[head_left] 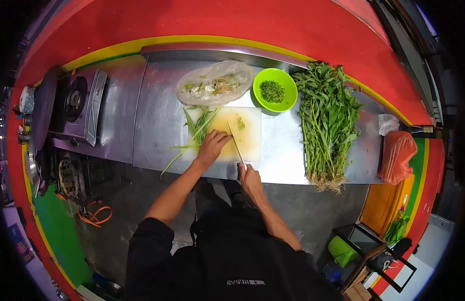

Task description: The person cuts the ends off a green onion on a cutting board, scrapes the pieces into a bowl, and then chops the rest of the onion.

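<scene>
My right hand (250,180) grips the handle of a knife (236,143), its blade pointing away from me over a white cutting board (252,125). Close to the left side of the blade, my left hand (212,146) has its fingers curled down on long green leafy stalks (200,128). The stalks stick out to the left, some past the board's edge; their ends under my fingers are hidden. A small heap of chopped greens (241,122) lies on the board to the right of the blade.
Behind the board are a plastic bag (215,83) with root trimmings and a lime-green bowl (262,104) of chopped greens. A large bunch of rooted leafy greens (326,120) lies to the right, then a red plastic bag (396,157). A gas stove (79,103) stands at left.
</scene>
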Demonstrator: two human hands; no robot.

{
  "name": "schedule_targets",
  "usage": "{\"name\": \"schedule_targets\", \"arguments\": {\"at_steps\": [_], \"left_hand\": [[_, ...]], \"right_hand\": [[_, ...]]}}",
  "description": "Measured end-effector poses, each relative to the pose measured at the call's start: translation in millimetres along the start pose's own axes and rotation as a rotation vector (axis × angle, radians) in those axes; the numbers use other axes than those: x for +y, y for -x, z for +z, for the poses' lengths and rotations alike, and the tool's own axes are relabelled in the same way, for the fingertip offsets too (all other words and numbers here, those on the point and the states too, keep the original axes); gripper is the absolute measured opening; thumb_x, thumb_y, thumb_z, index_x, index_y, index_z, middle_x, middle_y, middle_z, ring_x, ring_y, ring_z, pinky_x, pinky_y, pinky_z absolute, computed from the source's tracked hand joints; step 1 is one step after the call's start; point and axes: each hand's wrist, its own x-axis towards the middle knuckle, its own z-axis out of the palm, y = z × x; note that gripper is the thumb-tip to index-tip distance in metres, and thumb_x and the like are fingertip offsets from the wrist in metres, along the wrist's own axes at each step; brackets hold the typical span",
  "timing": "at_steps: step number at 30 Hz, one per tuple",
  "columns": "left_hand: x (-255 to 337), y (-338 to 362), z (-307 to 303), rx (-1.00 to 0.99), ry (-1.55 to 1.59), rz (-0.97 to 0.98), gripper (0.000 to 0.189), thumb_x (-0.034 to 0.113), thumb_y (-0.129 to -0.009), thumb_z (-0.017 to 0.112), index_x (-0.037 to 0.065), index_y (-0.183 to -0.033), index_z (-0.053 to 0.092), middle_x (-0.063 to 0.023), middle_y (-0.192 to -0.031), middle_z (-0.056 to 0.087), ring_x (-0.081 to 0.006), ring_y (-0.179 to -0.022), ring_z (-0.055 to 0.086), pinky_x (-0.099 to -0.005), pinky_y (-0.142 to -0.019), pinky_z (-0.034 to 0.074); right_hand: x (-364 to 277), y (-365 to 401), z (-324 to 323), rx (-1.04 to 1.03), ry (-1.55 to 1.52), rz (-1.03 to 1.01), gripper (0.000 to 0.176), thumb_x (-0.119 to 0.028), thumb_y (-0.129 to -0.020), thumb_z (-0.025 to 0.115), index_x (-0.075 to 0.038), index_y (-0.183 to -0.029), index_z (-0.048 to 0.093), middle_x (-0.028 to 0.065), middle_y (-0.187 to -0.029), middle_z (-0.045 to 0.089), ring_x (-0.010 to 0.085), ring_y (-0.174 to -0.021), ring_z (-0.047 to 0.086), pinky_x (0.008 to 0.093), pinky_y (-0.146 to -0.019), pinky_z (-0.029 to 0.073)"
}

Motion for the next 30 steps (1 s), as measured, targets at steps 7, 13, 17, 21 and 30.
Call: {"name": "schedule_targets", "arguments": {"at_steps": [7,13,17,21,30], "left_hand": [[2,7,1,0.004,-0.021,-0.03,0.039,0.0,-0.078,0.06,0.004,-0.114,0.073,-0.0069,-0.112,0.067,-0.0262,-0.105,0.062,-0.0405,-0.088,0.051],[-2,9,8,0.04,-0.026,-0.008,0.039,-0.001,-0.077,0.06,0.004,-0.114,0.073,-0.0068,-0.112,0.067,-0.0259,-0.103,0.062,-0.0398,-0.087,0.051],[-1,9,7,0.025,-0.031,-0.016,0.039,0.0,-0.077,0.06,0.004,-0.114,0.073,-0.0072,-0.112,0.068,-0.0262,-0.102,0.062,-0.0392,-0.087,0.052],[-3,7,5,0.012,-0.011,-0.001,0.039,0.001,-0.078,0.06,0.004,-0.115,0.072,-0.0077,-0.113,0.068,-0.0265,-0.102,0.062,-0.0393,-0.087,0.052],[-2,6,3,0.002,0.006,-0.019,0.034,0.002,-0.079,0.061,0.002,-0.111,0.073,-0.0092,-0.11,0.066,-0.0278,-0.104,0.062,-0.0397,-0.09,0.052]], "right_hand": [[1,1,-4,-0.015,-0.073,-0.009,0.057,-0.044,-0.108,0.045,0.009,-0.098,0.063,0.0393,-0.083,0.065,0.059,-0.086,0.063,0.0629,-0.076,0.049],[10,12,-7,-0.048,-0.062,-0.019,0.057,-0.043,-0.108,0.046,0.009,-0.093,0.061,0.0398,-0.082,0.064,0.06,-0.087,0.062,0.0628,-0.074,0.048],[6,13,-7,-0.052,-0.057,-0.008,0.058,-0.045,-0.108,0.046,0.008,-0.093,0.062,0.0395,-0.083,0.064,0.0598,-0.088,0.062,0.0627,-0.076,0.049],[8,7,3,-0.013,0.007,-0.013,0.055,-0.043,-0.107,0.046,0.008,-0.095,0.063,0.0384,-0.084,0.066,0.0583,-0.086,0.064,0.063,-0.077,0.051],[-5,-7,8,0.077,-0.002,-0.065,0.059,-0.044,-0.108,0.045,0.01,-0.093,0.063,0.034,-0.074,0.065,0.0537,-0.076,0.067,0.0579,-0.07,0.05]]}}
